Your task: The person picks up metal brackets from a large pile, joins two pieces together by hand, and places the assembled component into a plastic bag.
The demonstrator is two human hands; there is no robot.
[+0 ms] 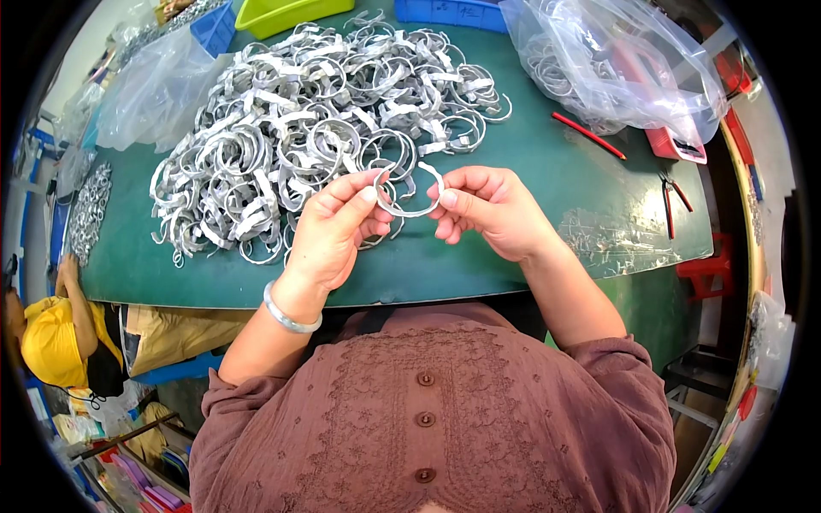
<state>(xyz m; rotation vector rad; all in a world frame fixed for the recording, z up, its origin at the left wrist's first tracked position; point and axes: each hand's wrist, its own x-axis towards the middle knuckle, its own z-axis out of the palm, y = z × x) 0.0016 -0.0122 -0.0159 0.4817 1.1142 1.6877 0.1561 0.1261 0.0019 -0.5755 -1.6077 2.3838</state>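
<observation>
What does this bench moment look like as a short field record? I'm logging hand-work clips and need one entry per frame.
left hand: pinches one end of a metal ring clamp
right hand: pinches the clamp's other end
clamp position: held above the near edge of the green table
pile of metal clamps: heaped on the table, behind the hands
clear plastic bag: far right, holds more rings
pliers: right of the hands
wrist: silver bangle on the left

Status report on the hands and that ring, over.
Left hand and right hand both gripping one open silver metal clamp ring. Held above green table. Nothing obstructing.
</observation>
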